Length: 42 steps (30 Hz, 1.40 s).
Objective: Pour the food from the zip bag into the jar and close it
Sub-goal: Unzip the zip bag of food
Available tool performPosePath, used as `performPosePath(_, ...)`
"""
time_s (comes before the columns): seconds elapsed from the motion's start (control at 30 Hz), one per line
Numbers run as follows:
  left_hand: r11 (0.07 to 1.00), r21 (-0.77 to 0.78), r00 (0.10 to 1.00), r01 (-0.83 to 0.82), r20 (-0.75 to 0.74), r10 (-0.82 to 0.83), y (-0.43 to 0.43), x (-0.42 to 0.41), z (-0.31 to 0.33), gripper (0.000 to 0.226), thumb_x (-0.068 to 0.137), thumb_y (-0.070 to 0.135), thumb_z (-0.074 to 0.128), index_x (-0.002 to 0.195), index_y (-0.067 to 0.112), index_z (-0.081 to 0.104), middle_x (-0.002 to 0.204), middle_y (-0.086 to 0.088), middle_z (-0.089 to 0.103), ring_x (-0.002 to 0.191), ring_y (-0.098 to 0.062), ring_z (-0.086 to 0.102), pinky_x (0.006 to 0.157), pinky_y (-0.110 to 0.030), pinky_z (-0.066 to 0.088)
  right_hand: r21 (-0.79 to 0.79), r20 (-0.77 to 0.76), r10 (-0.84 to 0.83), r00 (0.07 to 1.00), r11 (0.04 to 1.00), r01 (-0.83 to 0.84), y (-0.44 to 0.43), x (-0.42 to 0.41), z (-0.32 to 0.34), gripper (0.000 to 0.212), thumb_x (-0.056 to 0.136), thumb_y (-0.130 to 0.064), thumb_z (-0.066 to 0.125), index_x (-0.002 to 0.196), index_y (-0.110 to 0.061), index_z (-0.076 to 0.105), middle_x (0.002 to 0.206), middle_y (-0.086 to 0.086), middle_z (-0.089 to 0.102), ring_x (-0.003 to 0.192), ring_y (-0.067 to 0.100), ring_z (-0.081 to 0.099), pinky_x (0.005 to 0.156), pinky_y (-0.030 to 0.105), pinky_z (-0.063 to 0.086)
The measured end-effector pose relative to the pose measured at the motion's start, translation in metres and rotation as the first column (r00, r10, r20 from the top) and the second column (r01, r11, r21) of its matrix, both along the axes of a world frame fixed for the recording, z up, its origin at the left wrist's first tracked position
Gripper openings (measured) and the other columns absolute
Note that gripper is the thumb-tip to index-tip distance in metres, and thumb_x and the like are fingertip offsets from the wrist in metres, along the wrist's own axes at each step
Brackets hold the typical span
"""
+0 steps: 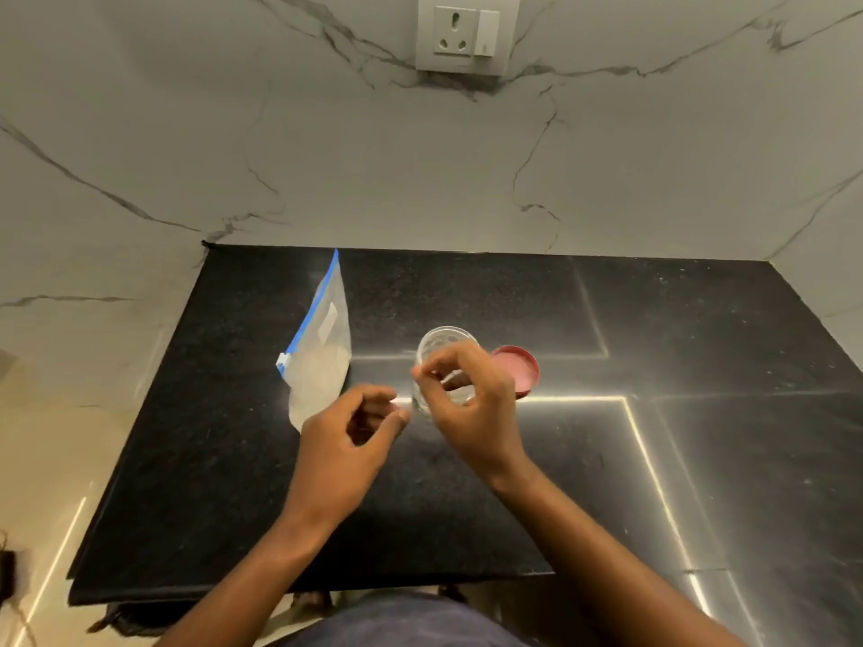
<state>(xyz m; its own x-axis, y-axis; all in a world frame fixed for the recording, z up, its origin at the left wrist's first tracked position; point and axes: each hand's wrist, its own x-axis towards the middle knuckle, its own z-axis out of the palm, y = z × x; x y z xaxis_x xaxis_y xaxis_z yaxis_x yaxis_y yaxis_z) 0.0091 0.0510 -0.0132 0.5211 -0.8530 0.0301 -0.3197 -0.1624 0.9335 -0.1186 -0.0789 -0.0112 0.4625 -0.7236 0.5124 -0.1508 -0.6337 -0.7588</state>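
On the left of the black desk the zip bag is seen lying with pale food in its lower part and its blue strip toward the wall; whether it is sealed cannot be told. The left hand is held loosely curled and empty just beside the bag's near corner, so the bag should be taken near the strip and kept mouth-up. The right hand is curled over the open jar, whether gripping it cannot be told; the jar should be steadied, with the red lid kept beside it.

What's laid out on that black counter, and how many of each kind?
Zip bag: 1
Clear jar: 1
Red lid: 1
Total: 3
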Motion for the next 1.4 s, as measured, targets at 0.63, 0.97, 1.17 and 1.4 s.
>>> performPosePath(0.63, 0.937, -0.219, 0.935, -0.272, 0.170, 0.311, 0.038, 0.084, 0.008, 0.029, 0.090, 0.043, 0.075, 0.113, 0.026, 0.080, 0.095, 0.022, 0.076, 0.089, 0.003, 0.075, 0.074, -0.014, 0.061, -0.215, -0.657, 0.319, 0.683, 0.789, -0.576, 0.011, 0.104, 0.070, 0.027, 0.100, -0.016, 0.068, 0.125, -0.022, 0.074, 0.119, 0.004, 0.068, 0.109, 0.022, 0.059, 0.084, 0.041, 0.058)
performPosePath(0.97, 0.932, -0.263, 0.929, -0.248, 0.208, 0.306, 0.047, 0.090, 0.009, 0.044, 0.085, 0.052, 0.071, 0.110, 0.018, 0.082, 0.106, 0.006, 0.080, 0.102, 0.000, 0.073, 0.070, -0.009, 0.058, -0.269, -0.724, 0.217, 0.655, 0.785, -0.558, -0.036, 0.107, 0.075, 0.023, 0.097, -0.019, 0.071, 0.120, -0.020, 0.077, 0.127, 0.005, 0.070, 0.112, 0.028, 0.052, 0.087, 0.046, 0.049)
performPosePath(1.17, 0.925, -0.285, 0.928, -0.252, 0.198, 0.314, 0.051, 0.091, 0.012, 0.044, 0.084, 0.054, 0.070, 0.109, 0.019, 0.081, 0.103, 0.014, 0.076, 0.104, 0.005, 0.071, 0.068, -0.003, 0.054, -0.296, -0.742, 0.142, 0.655, 0.808, -0.510, -0.076, 0.116, 0.076, 0.025, 0.096, -0.014, 0.071, 0.119, -0.024, 0.077, 0.132, 0.000, 0.067, 0.118, 0.028, 0.050, 0.088, 0.041, 0.044)
performPosePath(1.4, 0.924, -0.296, 0.921, -0.242, 0.230, 0.315, 0.050, 0.092, 0.010, 0.043, 0.083, 0.051, 0.071, 0.108, 0.017, 0.082, 0.103, 0.013, 0.076, 0.099, 0.004, 0.073, 0.069, -0.004, 0.055, -0.301, -0.734, 0.127, 0.667, 0.820, -0.487, -0.105, 0.126, 0.073, 0.024, 0.098, -0.022, 0.069, 0.119, -0.030, 0.077, 0.127, -0.002, 0.067, 0.114, 0.024, 0.049, 0.089, 0.046, 0.049)
